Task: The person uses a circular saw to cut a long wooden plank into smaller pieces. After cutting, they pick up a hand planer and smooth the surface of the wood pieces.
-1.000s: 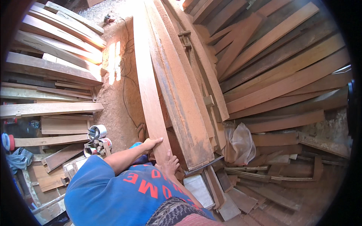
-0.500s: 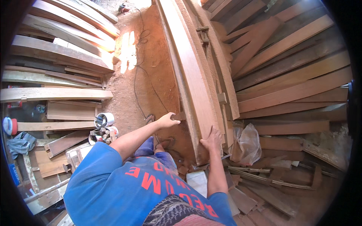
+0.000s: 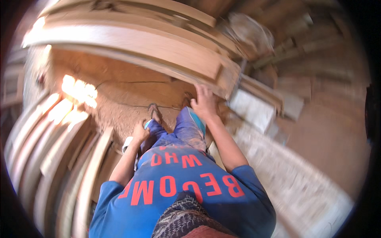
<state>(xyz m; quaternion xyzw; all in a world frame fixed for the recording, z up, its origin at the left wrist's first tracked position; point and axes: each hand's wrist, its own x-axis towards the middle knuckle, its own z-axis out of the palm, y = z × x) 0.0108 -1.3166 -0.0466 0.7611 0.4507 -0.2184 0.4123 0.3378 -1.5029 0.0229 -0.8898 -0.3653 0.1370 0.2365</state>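
A long pale wooden board runs across the upper part of the view on a workbench, its near end toward the right. Close by this end is my right hand, fingers stretched and thumb apart, with nothing seen in it; whether the fingertips touch the bench edge I cannot tell. My left hand hangs low beside my left thigh. Motion smears its fingers, so their pose is unclear.
Several long planks lie stacked at the lower left. A white block sits right of the board's end, and a crumpled plastic bag lies at the upper right. A thin cable crosses the sawdust-covered floor.
My view has swung to the right, so the board now lies crosswise. My right hand has come off the board's end, and my left hand has dropped back beside my thigh.
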